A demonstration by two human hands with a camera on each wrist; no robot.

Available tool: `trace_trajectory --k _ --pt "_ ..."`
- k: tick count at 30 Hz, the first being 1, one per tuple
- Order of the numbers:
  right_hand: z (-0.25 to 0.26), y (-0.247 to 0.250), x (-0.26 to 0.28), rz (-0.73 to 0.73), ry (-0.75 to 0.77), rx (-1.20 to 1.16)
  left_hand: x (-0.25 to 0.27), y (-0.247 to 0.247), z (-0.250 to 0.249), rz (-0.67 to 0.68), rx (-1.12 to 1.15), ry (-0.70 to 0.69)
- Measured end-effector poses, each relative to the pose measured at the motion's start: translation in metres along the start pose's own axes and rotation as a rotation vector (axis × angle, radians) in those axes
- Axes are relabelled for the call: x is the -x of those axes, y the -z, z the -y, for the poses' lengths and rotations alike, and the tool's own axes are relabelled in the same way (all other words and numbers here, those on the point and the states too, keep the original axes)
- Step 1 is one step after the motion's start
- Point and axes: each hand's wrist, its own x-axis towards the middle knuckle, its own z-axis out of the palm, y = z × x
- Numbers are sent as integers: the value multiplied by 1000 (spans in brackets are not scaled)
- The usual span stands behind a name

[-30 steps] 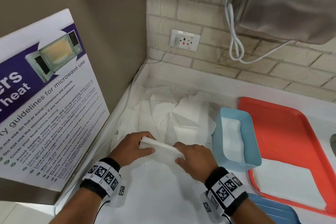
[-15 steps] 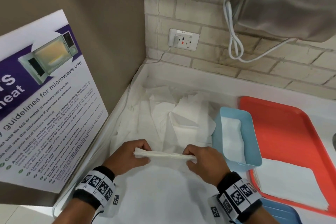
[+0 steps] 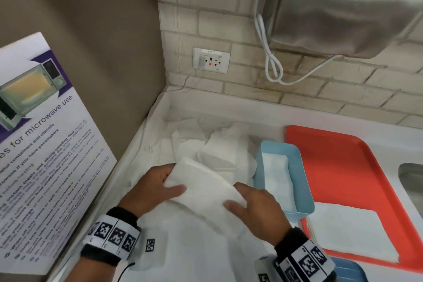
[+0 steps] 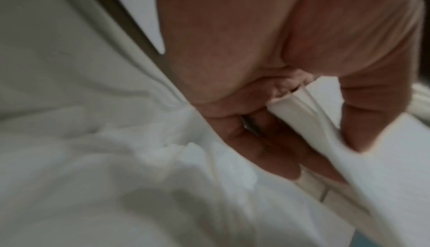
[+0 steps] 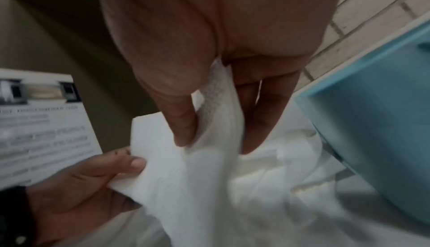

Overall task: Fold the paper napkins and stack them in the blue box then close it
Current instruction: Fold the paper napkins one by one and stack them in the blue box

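Head view shows my left hand (image 3: 158, 186) and right hand (image 3: 256, 207) each pinching an end of the folded napkin (image 3: 203, 192), thumbs on top, fingers underneath, held above the loose napkins (image 3: 206, 146). The blue box (image 3: 295, 160) sits just right of my right hand, open, napkins already inside. I should keep the layers pinched flat, edges aligned, and lower it level onto that stack.

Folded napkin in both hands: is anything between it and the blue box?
Nothing visible blocks it. The folded napkin is held by the left hand and right hand, just left of the blue box. The box is open, lidless, with only flat napkins inside.
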Motion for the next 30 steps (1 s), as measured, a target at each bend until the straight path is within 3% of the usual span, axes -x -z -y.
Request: trace_trajectory --k 3,7,12,15,18,24,30 --pt "-6 18 8 -96 -88 -297 -24 -14 -42 -118 145 -85" --pt "-24 41 23 -184 -246 -723 -71 -50 -89 -134 167 -159" --pt "-60 56 37 -303 -348 -860 -122 -114 -128 -143 -126 -274" --pt "-75 59 40 -410 -420 -744 -145 -154 -136 -99 -381 -318" --pt "-88 54 37 -414 -447 -517 -159 -181 -126 -24 -587 -318" --pt "-92 46 22 -274 -454 -46 -172 -203 -111 -13 -986 -383" --pt "-89 55 2 34 -513 185 -177 -214 -112 46 -1252 -432"
